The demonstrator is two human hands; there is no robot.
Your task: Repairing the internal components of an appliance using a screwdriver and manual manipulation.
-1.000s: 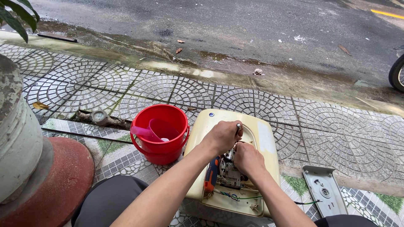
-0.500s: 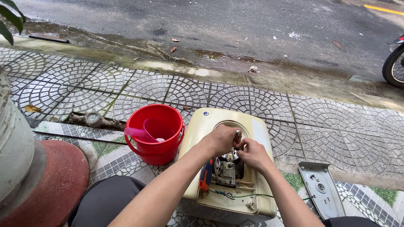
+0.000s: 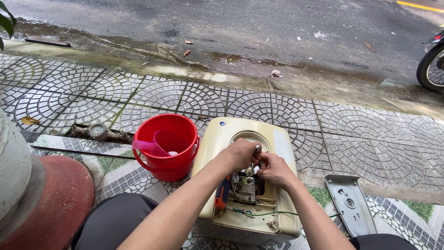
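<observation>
Both hands stayed inside cream water heater, beside red bucket.

— How is the light?

— Soft, even daylight from above, bright throughout. Shadows are faint: a weak one lies under the red bucket and under the forearms.

— Any glare?

— A dull sheen on the wet road, far side, and on the cream casing.

— Sharpness?

— Crisp at the centre. The kerb bows slightly; the pillar, near left, is a little soft.
</observation>
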